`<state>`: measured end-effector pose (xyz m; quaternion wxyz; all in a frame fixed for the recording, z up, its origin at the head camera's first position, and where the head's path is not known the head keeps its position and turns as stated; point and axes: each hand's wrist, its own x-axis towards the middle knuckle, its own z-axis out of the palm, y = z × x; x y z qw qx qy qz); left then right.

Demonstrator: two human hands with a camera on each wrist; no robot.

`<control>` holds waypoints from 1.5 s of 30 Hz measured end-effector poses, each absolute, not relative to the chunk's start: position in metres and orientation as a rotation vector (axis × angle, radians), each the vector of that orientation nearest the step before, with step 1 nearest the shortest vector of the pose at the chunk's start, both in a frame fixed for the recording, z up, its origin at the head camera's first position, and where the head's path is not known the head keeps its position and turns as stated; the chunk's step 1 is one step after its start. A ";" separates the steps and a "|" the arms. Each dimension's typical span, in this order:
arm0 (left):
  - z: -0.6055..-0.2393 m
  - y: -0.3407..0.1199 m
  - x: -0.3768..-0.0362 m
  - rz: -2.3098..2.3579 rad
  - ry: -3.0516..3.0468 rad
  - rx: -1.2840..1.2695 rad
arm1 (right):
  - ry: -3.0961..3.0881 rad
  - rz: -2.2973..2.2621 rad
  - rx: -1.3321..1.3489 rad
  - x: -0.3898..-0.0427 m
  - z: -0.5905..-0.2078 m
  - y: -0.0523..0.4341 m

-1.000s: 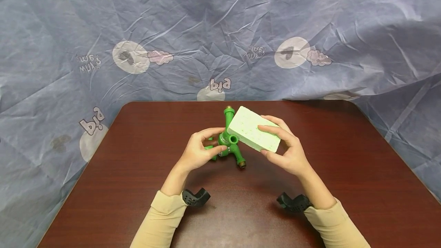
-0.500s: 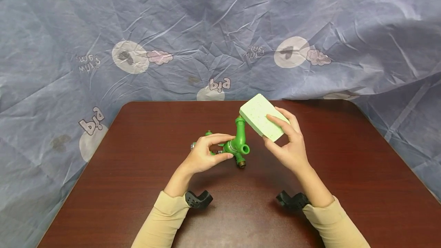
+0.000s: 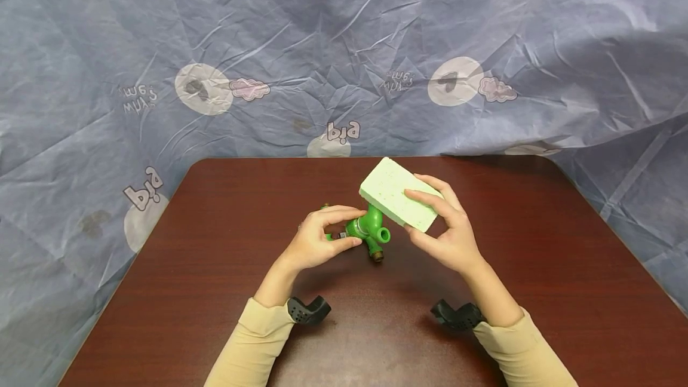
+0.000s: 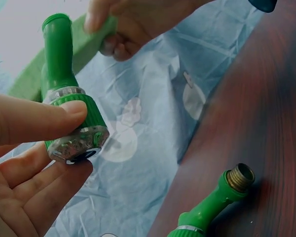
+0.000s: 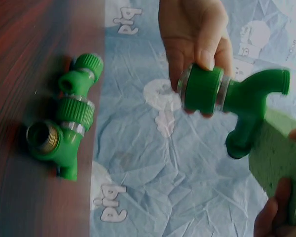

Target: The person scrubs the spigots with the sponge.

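Note:
My left hand point(image 3: 314, 243) grips a green plastic tap point(image 3: 371, 224) by its ribbed collar, thumb on one side and fingers on the other. In the left wrist view the held tap point(image 4: 59, 54) points its smooth pipe upward. My right hand point(image 3: 457, 237) pinches a pale green block-shaped sponge point(image 3: 400, 193) by its right end. The sponge's lower left edge overlaps the tap's upper pipe in the head view; in the right wrist view the sponge point(image 5: 278, 153) is right at the tap's curved body.
Two more green taps point(image 5: 71, 143) with ribbed collars lie on the dark red-brown table point(image 3: 215, 285), partly hidden beneath my left hand in the head view. One shows a brass threaded end point(image 4: 241, 177). A blue printed cloth point(image 3: 301, 46) hangs behind the table.
My left hand and the held tap have shifted right. The sponge went up and right to the top of the tap's pipe, then back down and left along it.

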<state>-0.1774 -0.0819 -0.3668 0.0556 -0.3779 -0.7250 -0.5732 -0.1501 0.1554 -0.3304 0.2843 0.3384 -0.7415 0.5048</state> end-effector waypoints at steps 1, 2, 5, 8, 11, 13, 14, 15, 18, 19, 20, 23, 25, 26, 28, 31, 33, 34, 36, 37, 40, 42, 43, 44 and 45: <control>-0.370 -0.082 -0.179 -1.728 -2.207 -1.154 | -1.993 1.334 0.862 -0.151 -0.331 0.156; -0.373 -0.081 -0.182 -1.724 -2.216 -1.156 | -2.005 1.321 0.817 -0.151 -0.331 0.156; -0.378 -0.082 -0.185 -1.741 -2.225 -1.146 | -2.027 1.299 0.713 -0.153 -0.331 0.159; -0.379 -0.085 -0.187 -1.802 -2.208 -1.099 | -2.016 1.316 0.677 -0.154 -0.330 0.161; -0.377 -0.087 -0.187 -1.868 -2.197 -1.012 | -1.993 1.379 0.707 -0.154 -0.328 0.165; -0.374 -0.087 -0.186 -1.891 -2.193 -0.955 | -1.980 1.417 0.743 -0.153 -0.327 0.167; -0.370 -0.087 -0.184 -1.889 -2.188 -0.933 | -1.975 1.432 0.763 -0.153 -0.326 0.167; -0.366 -0.088 -0.181 -1.879 -2.186 -0.910 | -1.969 1.439 0.781 -0.152 -0.326 0.167; -0.353 -0.088 -0.174 -1.859 -2.164 -0.853 | -1.942 1.457 0.832 -0.151 -0.326 0.166; -0.349 -0.088 -0.171 -1.854 -2.157 -0.835 | -1.933 1.463 0.844 -0.151 -0.326 0.166; -0.346 -0.088 -0.169 -1.845 -2.154 -0.812 | -1.925 1.467 0.853 -0.151 -0.326 0.165; -0.341 -0.088 -0.165 -1.812 -2.149 -0.730 | -1.905 1.474 0.862 -0.151 -0.327 0.164; -0.339 -0.087 -0.164 -1.805 -2.133 -0.685 | -1.897 1.476 0.858 -0.151 -0.327 0.163; -0.339 -0.087 -0.164 -1.804 -2.122 -0.666 | -1.893 1.478 0.855 -0.151 -0.327 0.163; -0.339 -0.086 -0.164 -1.810 -2.096 -0.639 | -1.886 1.484 0.848 -0.151 -0.327 0.163; -0.341 -0.086 -0.165 -1.800 -2.055 -0.622 | -1.875 1.494 0.841 -0.151 -0.326 0.163; -0.342 -0.086 -0.166 -1.781 -2.033 -0.612 | -1.871 1.498 0.843 -0.151 -0.326 0.163; -0.343 -0.085 -0.166 -1.771 -2.022 -0.608 | -1.868 1.501 0.848 -0.151 -0.326 0.163; -0.343 -0.084 -0.166 -1.761 -2.001 -0.595 | -1.868 1.503 0.861 -0.151 -0.326 0.163; -0.344 -0.084 -0.166 -1.763 -1.989 -0.585 | -1.869 1.504 0.869 -0.151 -0.326 0.163; -0.344 -0.082 -0.167 -1.771 -1.962 -0.543 | -1.874 1.502 0.895 -0.151 -0.327 0.162; -0.344 -0.081 -0.167 -1.781 -1.945 -0.516 | -1.883 1.485 0.910 -0.150 -0.328 0.162; -0.345 -0.081 -0.167 -1.783 -1.941 -0.503 | -1.891 1.474 0.920 -0.150 -0.328 0.161; -0.344 -0.081 -0.167 -1.784 -1.939 -0.493 | -1.899 1.456 0.931 -0.150 -0.329 0.161; -0.344 -0.080 -0.166 -1.785 -1.940 -0.484 | -1.908 1.436 0.943 -0.150 -0.329 0.160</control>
